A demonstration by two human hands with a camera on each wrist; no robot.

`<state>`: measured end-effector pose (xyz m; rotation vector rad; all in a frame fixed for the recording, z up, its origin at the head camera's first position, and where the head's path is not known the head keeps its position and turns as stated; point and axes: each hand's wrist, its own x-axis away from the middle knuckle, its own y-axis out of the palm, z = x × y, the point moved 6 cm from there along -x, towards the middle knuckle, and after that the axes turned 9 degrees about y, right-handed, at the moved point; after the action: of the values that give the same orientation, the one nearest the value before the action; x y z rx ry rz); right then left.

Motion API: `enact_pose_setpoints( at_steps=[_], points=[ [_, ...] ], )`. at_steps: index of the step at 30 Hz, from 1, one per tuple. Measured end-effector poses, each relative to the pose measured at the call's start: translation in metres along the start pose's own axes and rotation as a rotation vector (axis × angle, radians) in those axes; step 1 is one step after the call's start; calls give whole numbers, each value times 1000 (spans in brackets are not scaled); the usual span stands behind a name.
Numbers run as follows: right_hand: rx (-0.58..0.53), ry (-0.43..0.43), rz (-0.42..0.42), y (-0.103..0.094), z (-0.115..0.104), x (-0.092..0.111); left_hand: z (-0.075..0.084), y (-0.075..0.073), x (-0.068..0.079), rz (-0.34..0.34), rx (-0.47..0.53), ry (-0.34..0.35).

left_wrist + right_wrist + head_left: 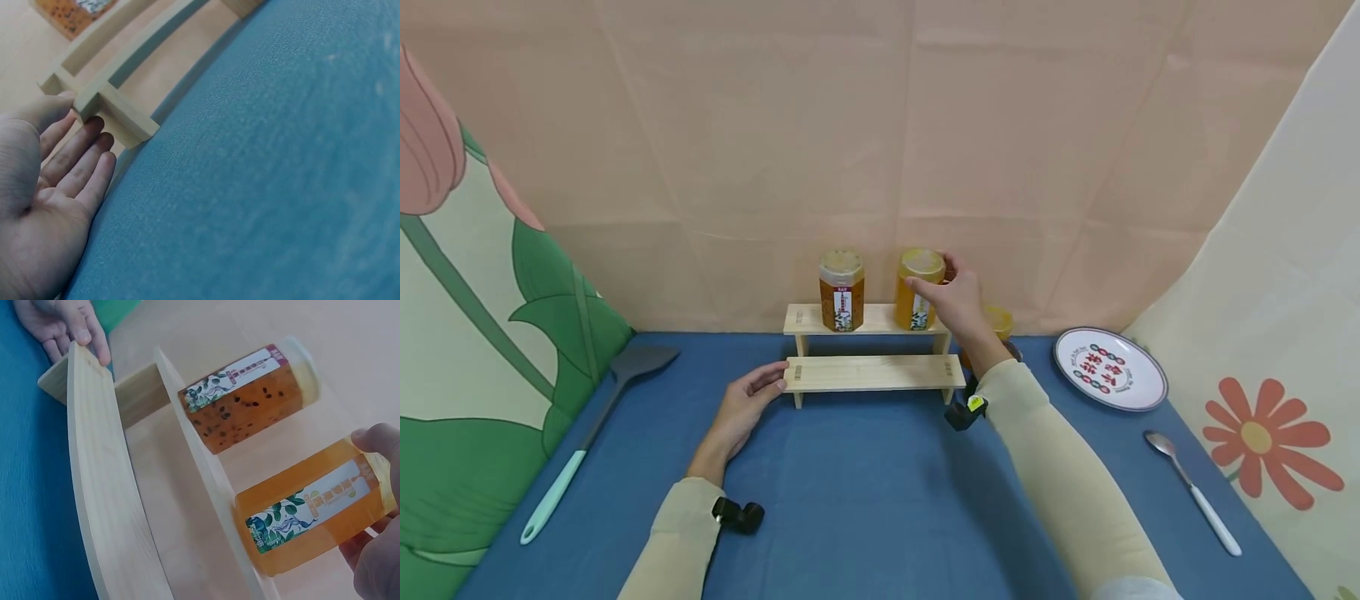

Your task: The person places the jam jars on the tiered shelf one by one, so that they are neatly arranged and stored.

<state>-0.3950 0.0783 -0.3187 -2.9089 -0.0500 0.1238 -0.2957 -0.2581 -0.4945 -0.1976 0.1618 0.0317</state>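
Observation:
A two-step wooden rack [874,374] stands on the blue cloth. With its thumb and fingers, my left hand [747,410] pinches the left end of the lower step; the left wrist view shows this hand [56,187] at the rack's corner [100,106]. On the upper step's right part stands a jar of yellow-orange syrup [910,293], gripped near its lid by my right hand [961,302]. In the right wrist view this jar [312,506] meets the upper step at its base. A jar with dark seeds [842,296] sits on the upper step's left part.
Behind my right wrist, another yellow-lidded jar [999,320] is partly hidden. To the right lie a white plate [1108,369] and a spoon [1193,492] with a white handle. A spatula [597,433] lies at the left. A beige cloth [880,150] hangs behind the rack.

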Motion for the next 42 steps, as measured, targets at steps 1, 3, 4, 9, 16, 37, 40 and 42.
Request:
enact_pose_setpoints(
  at_steps=[1,3,4,9,16,37,40,42],
  points=[
    [-6,10,0,1,1,-1,0,0,0,-2,0,-1],
    [-10,19,2,2,3,-2,-1,2,0,-1,10,-4],
    [-11,22,3,3,4,-2,-1,2,0,-2,11,0],
    [15,21,-5,4,5,-4,-2,1,0,1,8,16],
    [122,-8,-34,1,3,-5,-1,0,-1,6,4,7],
    [399,-48,-167,-103,56,41,-2,2,0,1,-1,17],
    [397,-41,-158,-116,66,49,-2,1,0,2,-6,16],
    [389,-41,-150,-121,71,53,-3,0,0,3,-8,16]
  ],
)
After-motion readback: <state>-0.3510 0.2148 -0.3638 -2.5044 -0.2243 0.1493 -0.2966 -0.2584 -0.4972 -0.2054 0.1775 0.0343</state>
